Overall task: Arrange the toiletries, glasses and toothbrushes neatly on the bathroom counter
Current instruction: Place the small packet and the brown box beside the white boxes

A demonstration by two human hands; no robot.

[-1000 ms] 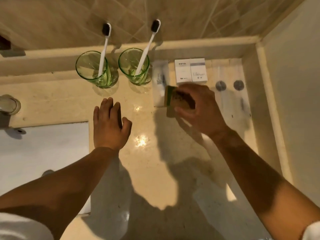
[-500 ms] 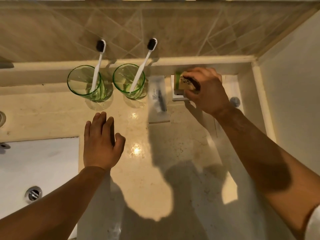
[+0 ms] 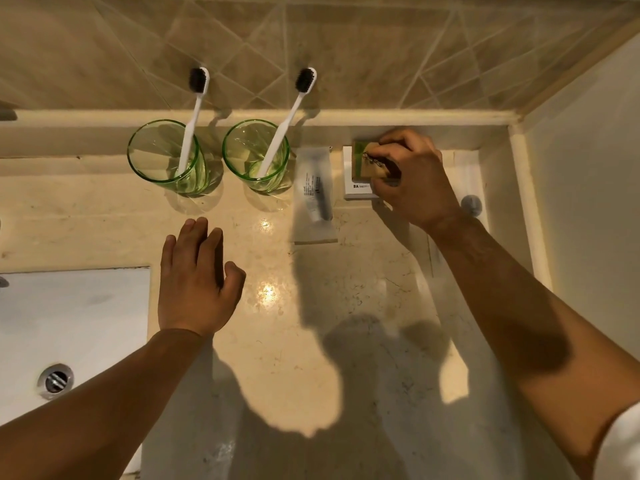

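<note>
Two green glasses stand side by side at the back of the counter, the left glass [image 3: 166, 157] and the right glass [image 3: 258, 155]. Each holds a white toothbrush with black bristles, one [image 3: 194, 112] on the left and one [image 3: 289, 116] on the right. A frosted sachet [image 3: 313, 195] lies flat to the right of them. My right hand [image 3: 412, 178] grips a small tan and green packet [image 3: 363, 164] held on top of a white box [image 3: 356, 188] against the back ledge. My left hand [image 3: 197, 278] rests flat on the counter, fingers spread, holding nothing.
A white sink basin [image 3: 72, 327] with a metal drain [image 3: 55, 380] is sunk into the counter [image 3: 311, 358] at the left. A small dark round cap [image 3: 471, 204] sits near the right wall. A raised ledge [image 3: 398, 116] runs along the tiled back wall.
My right hand carried the tan and green packet from the middle of the counter back onto the white box by the ledge. My left hand stayed flat on the counter.
</note>
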